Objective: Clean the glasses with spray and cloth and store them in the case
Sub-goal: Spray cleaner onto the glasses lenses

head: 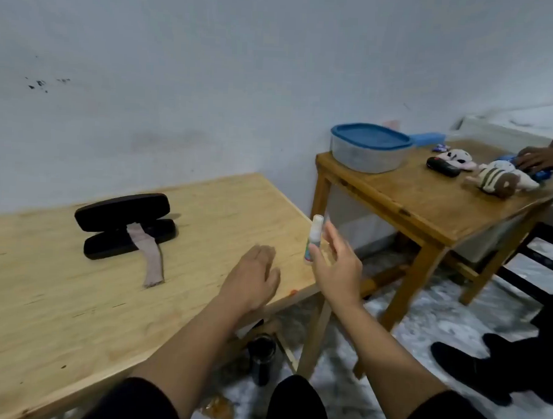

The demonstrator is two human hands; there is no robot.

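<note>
Spray bottle (313, 239) upright near right edge of light wooden table (75, 295). Right hand (336, 265) spread, fingers straight, just beside bottle; contact unclear. Left hand (254, 278) flat, relaxed on tabletop. Black glasses case (125, 225) open, pinkish cloth (149, 257) draped from it.

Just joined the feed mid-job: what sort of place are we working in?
Probably a plain room in a home, not a shop. Two small wooden tables stand by a bare, marked wall; the farther table holds plush toys and a lidded food container. The floor is mottled.
</note>
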